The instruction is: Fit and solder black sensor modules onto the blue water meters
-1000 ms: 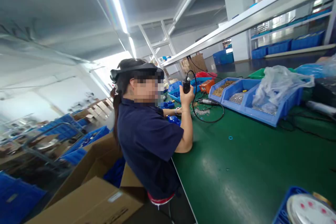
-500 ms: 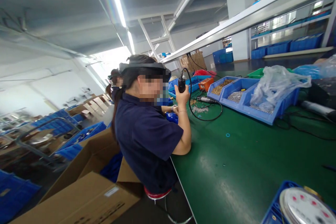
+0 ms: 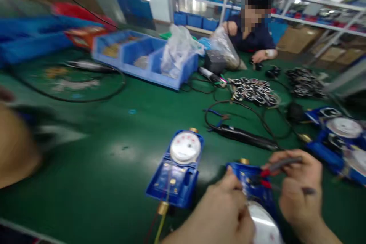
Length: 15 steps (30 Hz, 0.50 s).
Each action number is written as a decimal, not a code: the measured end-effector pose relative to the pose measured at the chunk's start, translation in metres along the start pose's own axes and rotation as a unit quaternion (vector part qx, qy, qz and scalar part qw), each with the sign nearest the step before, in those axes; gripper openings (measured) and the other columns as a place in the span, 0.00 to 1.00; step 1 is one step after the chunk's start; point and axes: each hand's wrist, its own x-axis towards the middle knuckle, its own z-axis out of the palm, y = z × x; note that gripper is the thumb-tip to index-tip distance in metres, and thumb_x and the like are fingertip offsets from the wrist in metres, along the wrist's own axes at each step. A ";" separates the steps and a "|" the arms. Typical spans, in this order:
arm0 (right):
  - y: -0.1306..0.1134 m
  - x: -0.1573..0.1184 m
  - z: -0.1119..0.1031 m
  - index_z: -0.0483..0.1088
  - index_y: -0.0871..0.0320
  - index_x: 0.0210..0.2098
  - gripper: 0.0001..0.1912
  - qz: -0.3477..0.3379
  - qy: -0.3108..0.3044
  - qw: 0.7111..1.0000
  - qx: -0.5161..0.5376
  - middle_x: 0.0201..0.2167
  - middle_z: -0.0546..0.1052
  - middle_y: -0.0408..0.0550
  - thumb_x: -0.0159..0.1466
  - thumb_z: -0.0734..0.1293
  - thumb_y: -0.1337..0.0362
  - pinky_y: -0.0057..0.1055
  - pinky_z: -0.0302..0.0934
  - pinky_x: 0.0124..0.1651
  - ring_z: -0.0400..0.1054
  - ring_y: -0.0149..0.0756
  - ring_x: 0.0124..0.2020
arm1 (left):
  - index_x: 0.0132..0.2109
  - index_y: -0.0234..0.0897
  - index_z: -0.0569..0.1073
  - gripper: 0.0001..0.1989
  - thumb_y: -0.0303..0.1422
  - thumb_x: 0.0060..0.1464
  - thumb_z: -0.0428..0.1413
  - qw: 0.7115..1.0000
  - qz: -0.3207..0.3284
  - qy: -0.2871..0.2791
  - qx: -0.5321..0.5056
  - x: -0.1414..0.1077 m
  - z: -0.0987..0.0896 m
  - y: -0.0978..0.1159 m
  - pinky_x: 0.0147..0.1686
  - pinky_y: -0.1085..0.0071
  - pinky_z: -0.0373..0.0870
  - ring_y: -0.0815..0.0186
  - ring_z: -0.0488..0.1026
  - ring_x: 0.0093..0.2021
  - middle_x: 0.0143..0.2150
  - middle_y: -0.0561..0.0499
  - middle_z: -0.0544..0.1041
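Note:
My left hand is closed on a blue water meter housing with a white round dial, low at the right of centre. My right hand grips pliers with red and grey handles. Their dark jaws are over the open blue compartment of that housing; blur hides whether they touch anything inside. Left of my hands, a second blue water meter lies on the green table, dial facing up, with brass ends and thin red and yellow wires trailing toward me.
Blue bins with small parts and a plastic bag stand farther back. A black corded tool lies beyond my hands. Round black parts and more meters are at right. One person works across; another person's arm is at left.
My view has swung right and down from the co-worker at the left to the table before me. Both my hands, the held meter and the pliers now show.

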 end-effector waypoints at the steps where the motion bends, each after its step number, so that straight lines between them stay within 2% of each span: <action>1: 0.000 0.002 -0.005 0.62 0.54 0.47 0.28 -0.020 -0.021 0.999 -0.040 0.37 0.70 0.48 0.53 0.71 0.50 0.37 0.64 0.30 0.68 0.38 0.31 | 0.23 0.38 0.67 0.09 0.25 0.49 0.54 0.999 0.005 -0.037 0.006 0.003 0.001 0.000 0.41 0.66 0.68 0.67 0.68 0.34 0.32 0.52 0.71; 3: 0.002 0.008 -0.007 0.58 0.53 0.48 0.28 -0.048 -0.050 0.995 -0.077 0.36 0.69 0.46 0.55 0.68 0.47 0.37 0.65 0.30 0.68 0.36 0.30 | 0.21 0.39 0.65 0.11 0.25 0.49 0.51 0.992 0.029 -0.089 0.088 0.011 -0.003 -0.001 0.43 0.64 0.68 0.66 0.68 0.32 0.27 0.52 0.69; 7: 0.005 0.016 0.000 0.55 0.53 0.50 0.27 -0.071 -0.086 0.990 -0.090 0.37 0.67 0.45 0.58 0.66 0.49 0.35 0.65 0.31 0.67 0.34 0.30 | 0.22 0.41 0.66 0.11 0.27 0.52 0.49 0.956 0.098 -0.127 0.246 0.023 -0.012 -0.003 0.55 0.57 0.64 0.68 0.68 0.27 0.23 0.55 0.67; 11: 0.003 0.019 0.001 0.55 0.53 0.51 0.25 -0.078 -0.095 0.990 -0.074 0.37 0.67 0.46 0.59 0.66 0.51 0.35 0.63 0.31 0.66 0.35 0.30 | 0.23 0.40 0.68 0.12 0.28 0.53 0.48 0.936 0.131 -0.136 0.298 0.025 -0.012 0.000 0.61 0.55 0.57 0.71 0.70 0.27 0.24 0.56 0.68; 15: 0.003 0.021 -0.003 0.56 0.52 0.51 0.25 -0.084 -0.114 0.988 -0.060 0.37 0.67 0.46 0.59 0.67 0.54 0.37 0.63 0.31 0.66 0.35 0.30 | 0.25 0.38 0.69 0.12 0.28 0.54 0.47 0.919 0.163 -0.150 0.327 0.027 -0.012 -0.001 0.61 0.59 0.60 0.72 0.71 0.28 0.24 0.56 0.67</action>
